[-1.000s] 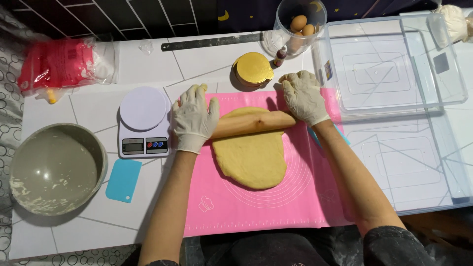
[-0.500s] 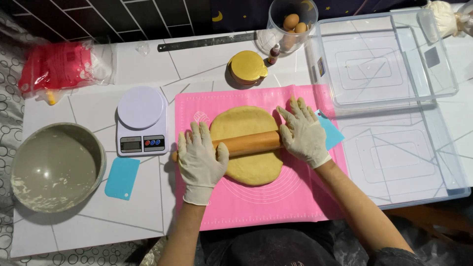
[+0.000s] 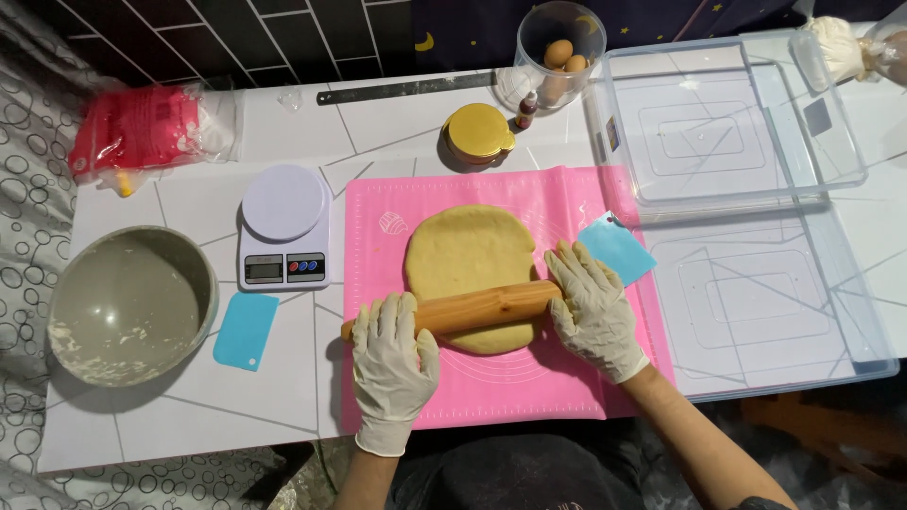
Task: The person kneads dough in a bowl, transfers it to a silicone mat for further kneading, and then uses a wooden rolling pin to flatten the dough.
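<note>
View from above of a white tiled worktop. Left hand [image 3: 395, 364] and right hand [image 3: 595, 312], both in pale gloves, lie flat with fingers spread on the two ends of a wooden rolling pin [image 3: 453, 309]; neither hand is closed around it. The pin lies crosswise, slightly tilted, over the near part of an oval sheet of yellow dough [image 3: 470, 269]. The dough rests in the middle of a pink mat [image 3: 529, 387] that reaches the near edge of the worktop.

Left of the mat stand a white kitchen scale [image 3: 283, 227] and, nearer the front edge, a light blue scraper [image 3: 245, 330]; a grey bowl [image 3: 128, 304] with flour traces sits toward the left edge. A second blue scraper [image 3: 619, 247] lies on the mat's right side, just beside the right hand. At the back edge are a round gold lid [image 3: 479, 135], a clear jar of eggs [image 3: 561, 57], a dark ruler [image 3: 406, 88] and a red bag [image 3: 142, 132]. Clear plastic trays [image 3: 727, 132] occupy the right side.
</note>
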